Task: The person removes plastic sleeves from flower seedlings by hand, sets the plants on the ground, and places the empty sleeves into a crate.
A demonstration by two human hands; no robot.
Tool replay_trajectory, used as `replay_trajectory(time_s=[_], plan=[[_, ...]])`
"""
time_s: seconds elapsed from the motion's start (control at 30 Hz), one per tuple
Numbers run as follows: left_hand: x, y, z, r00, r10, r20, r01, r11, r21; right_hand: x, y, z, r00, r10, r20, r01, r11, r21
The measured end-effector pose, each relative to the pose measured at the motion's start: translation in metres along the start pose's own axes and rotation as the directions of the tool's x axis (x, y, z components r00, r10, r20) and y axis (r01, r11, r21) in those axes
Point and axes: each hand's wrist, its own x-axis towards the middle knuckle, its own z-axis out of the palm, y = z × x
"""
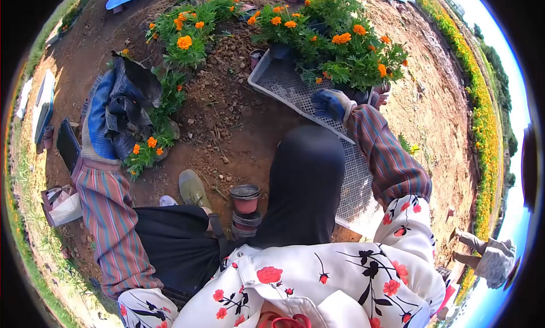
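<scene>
A gloved left hand [101, 123] clutches crumpled black plastic pots [129, 109], likely light, floppy and best held by the rim, well off the left corner of the mesh tray [294, 86], while the right hand [334, 105] shows no clear grip.

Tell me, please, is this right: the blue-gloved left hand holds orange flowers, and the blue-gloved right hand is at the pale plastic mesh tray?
Not quite: in the head view, the blue-gloved left hand holds dark, crumpled plastic. The blue-gloved right hand is at the pale plastic mesh tray.
</scene>
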Motion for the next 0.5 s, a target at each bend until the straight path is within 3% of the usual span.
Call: replay_trajectory(time_s=[0.03, 0.07, 0.1, 0.17, 0.2, 0.23, 0.3, 0.37, 0.4, 0.43, 0.5], plan=[[0.001, -0.002, 0.008, 0.995, -0.092, 0.046, 0.093, 0.996, -0.015, 0.014, 0.01, -0.003, 1.0, 0.003, 0.002, -0.003, 1.0, 0.015], [0.001, -0.004, 0.014, 0.992, -0.125, 0.029, 0.12, 0.984, 0.13, 0.033, 0.019, -0.004, 0.998, 0.036, 0.052, -0.043, 0.986, 0.16], [0.002, -0.007, 0.018, 0.991, -0.132, 0.03, 0.126, 0.982, 0.14, 0.042, 0.022, 0.002, 0.993, 0.06, 0.106, -0.089, 0.951, 0.296], [0.005, -0.012, 0.024, 0.969, -0.058, 0.24, -0.013, 0.959, 0.283, 0.06, 0.02, 0.023, 0.992, 0.08, 0.095, -0.106, 0.941, 0.323], [0.006, -0.013, 0.033, 0.958, -0.087, 0.272, 0.022, 0.972, 0.234, 0.071, 0.018, 0.038, 0.998, 0.066, 0.005, -0.061, 0.884, 0.464], [0.006, -0.017, 0.037, 0.96, -0.086, 0.266, 0.021, 0.971, 0.238, 0.082, 0.014, 0.051, 0.994, 0.066, -0.085, -0.003, 0.808, 0.589], [0.007, -0.024, 0.044, 0.995, -0.072, 0.071, 0.054, 0.973, 0.226, 0.105, 0.006, 0.064, 0.998, 0.033, -0.062, 0.019, 0.729, 0.684], [0.006, -0.025, 0.049, 0.994, -0.085, 0.066, 0.068, 0.974, 0.218, 0.137, 0.002, 0.073, 0.961, -0.099, -0.258, 0.272, 0.504, 0.82], [0.007, -0.025, 0.047, 0.983, -0.151, 0.101, 0.137, 0.982, 0.128, 0.157, 0.006, 0.071, 0.933, -0.169, -0.318, 0.36, 0.414, 0.836], [0.007, -0.026, 0.046, 0.967, -0.212, 0.142, 0.208, 0.977, 0.04, 0.178, 0.007, 0.068, 0.937, -0.165, -0.307, 0.349, 0.412, 0.842], [0.006, -0.028, 0.055, 0.975, -0.201, 0.093, 0.195, 0.978, 0.074, 0.215, 0.011, 0.054, 0.93, 0.005, -0.367, 0.351, 0.279, 0.894]])
